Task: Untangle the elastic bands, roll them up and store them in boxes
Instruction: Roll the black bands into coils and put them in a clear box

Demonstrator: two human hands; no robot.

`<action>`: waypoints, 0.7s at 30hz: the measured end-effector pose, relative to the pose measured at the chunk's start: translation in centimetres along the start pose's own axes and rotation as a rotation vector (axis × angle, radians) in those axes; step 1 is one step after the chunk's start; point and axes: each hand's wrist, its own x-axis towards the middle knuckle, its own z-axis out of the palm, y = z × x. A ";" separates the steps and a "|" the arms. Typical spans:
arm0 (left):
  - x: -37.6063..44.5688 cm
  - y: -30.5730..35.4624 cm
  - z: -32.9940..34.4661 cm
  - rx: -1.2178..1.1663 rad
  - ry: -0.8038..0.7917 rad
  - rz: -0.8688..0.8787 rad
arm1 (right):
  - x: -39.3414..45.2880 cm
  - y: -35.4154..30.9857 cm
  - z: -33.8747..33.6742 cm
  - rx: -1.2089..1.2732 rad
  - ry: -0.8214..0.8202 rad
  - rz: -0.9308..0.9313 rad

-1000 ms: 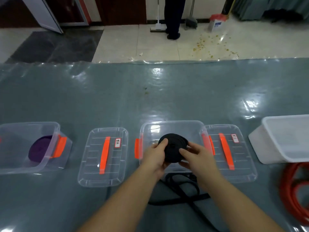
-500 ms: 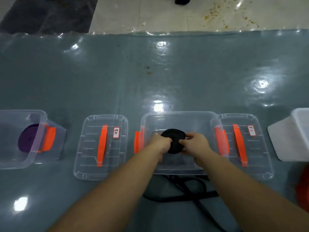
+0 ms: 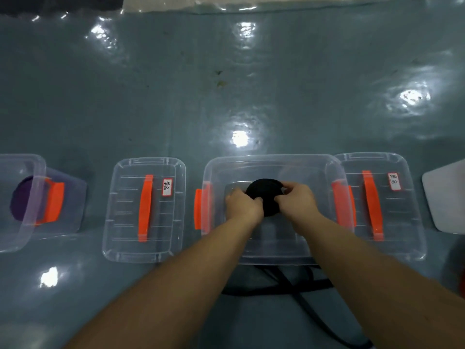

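Observation:
A rolled black elastic band [image 3: 266,195] sits low inside the clear middle box [image 3: 274,163] with orange latches. My left hand [image 3: 243,204] grips the roll's left side and my right hand [image 3: 295,199] grips its right side, both reaching over the box's near wall. A loose black band [image 3: 284,289] trails on the table in front of the box. At the far left, a second clear box [image 3: 27,197] holds a purple roll [image 3: 21,200].
Two clear lids with orange handles lie flat: one [image 3: 144,210] left of the middle box, one [image 3: 380,205] right of it. A white tub [image 3: 445,200] stands at the right edge, with something red [image 3: 456,275] below it. The table [image 3: 176,96] has a shiny blue-grey cover.
Both hands have lowered the black roll from above the box rim down into the middle box. The camera has tilted down and moved closer.

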 end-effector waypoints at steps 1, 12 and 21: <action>0.0 0.0 -0.1 -0.003 -0.003 0.009 | 0.0 0.0 0.0 -0.004 -0.002 -0.006; -1.4 1.3 -1.6 0.197 0.006 0.121 | -0.7 -0.8 -0.7 -0.227 -0.018 0.066; -7.6 2.1 -5.7 0.281 -0.253 0.384 | -6.4 -1.8 -3.1 -0.027 0.076 -0.174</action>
